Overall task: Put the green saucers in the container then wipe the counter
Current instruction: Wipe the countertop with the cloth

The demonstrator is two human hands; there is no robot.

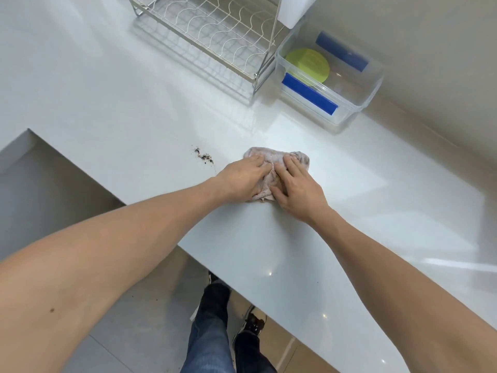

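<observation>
Green saucers [308, 64] lie stacked inside a clear plastic container [357, 102] with blue clips at the back right of the white counter [134, 103]. A crumpled pinkish cloth [274, 158] rests near the counter's front edge. My left hand [242, 179] presses flat on the cloth's left half and my right hand [298, 187] presses on its right half. A small patch of dark crumbs [203, 156] lies on the counter just left of the cloth, apart from it.
A wire dish rack [212, 36] stands at the back, left of the container. A white object [294, 9] sits above the rack's right end. The counter's front edge runs diagonally; below it are the floor and the person's legs [215, 332].
</observation>
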